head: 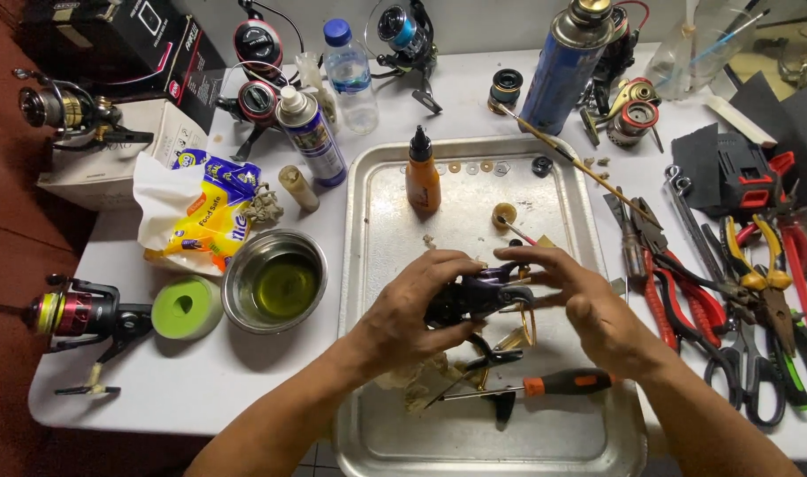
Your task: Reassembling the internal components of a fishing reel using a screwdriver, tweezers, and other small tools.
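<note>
Steel tray (589, 221) is laid on the white table (200, 389), and over its near half a dark purple fishing reel body (474, 299) is held by both hands. The left hand (412, 314) is closed around the body from the left side, and the right hand (589, 305) is closed on its right end, with the fingertips pinched at a small gold part. Just below the hands, an orange-handled screwdriver (545, 385), a crumpled rag (417, 380) and some loose black and gold parts are laid in the tray. Further up, an orange oil bottle (422, 175) is stood upright, and a row of small washers (474, 166) is placed along the far edge. The reel is judged to be opened and partly stripped; the reassembly is judged as not yet done. Left of the tray, a steel bowl of yellowish liquid (275, 281) is seen, and pliers (757, 274) are spread at the right.
</note>
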